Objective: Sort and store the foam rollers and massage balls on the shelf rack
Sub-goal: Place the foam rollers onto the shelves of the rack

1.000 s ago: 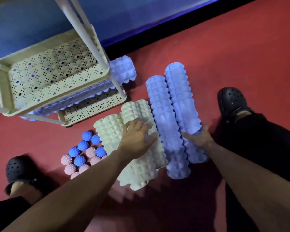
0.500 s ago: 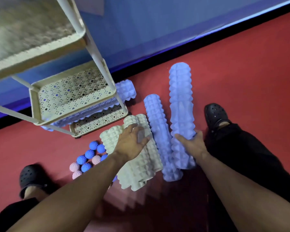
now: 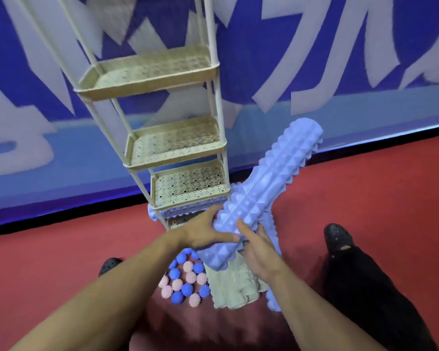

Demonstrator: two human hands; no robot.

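While both hands grip its near end, a blue foam roller (image 3: pixel 261 196) is held off the floor, tilted with its far end raised up and to the right, beside the shelf rack (image 3: pixel 213 72). The left hand (image 3: pixel 203 233) clasps the roller from the left, fingers curled round its ridged surface. The right hand (image 3: pixel 257 247) clasps it from the right and below, thumb laid over the top.

The rack is cream, with perforated tiers; the three upper tiers in view are bare. A second blue roller (image 3: pixel 193 210) lies on a low tier, its knobbed end protruding at the left.

On the red floor (image 3: pixel 365 193), beneath the hands, lie cream foam rollers (image 3: pixel 233 287), just beside a cluster of blue and pink spiked massage balls (image 3: pixel 185 279). A further blue roller (image 3: pixel 273 302) lies along the right of the cream ones, largely hidden by the right forearm.

Black perforated clogs show at left (image 3: pixel 110 264) and right (image 3: pixel 337 236). A blue and white wall (image 3: pixel 340 59) stands behind the rack.
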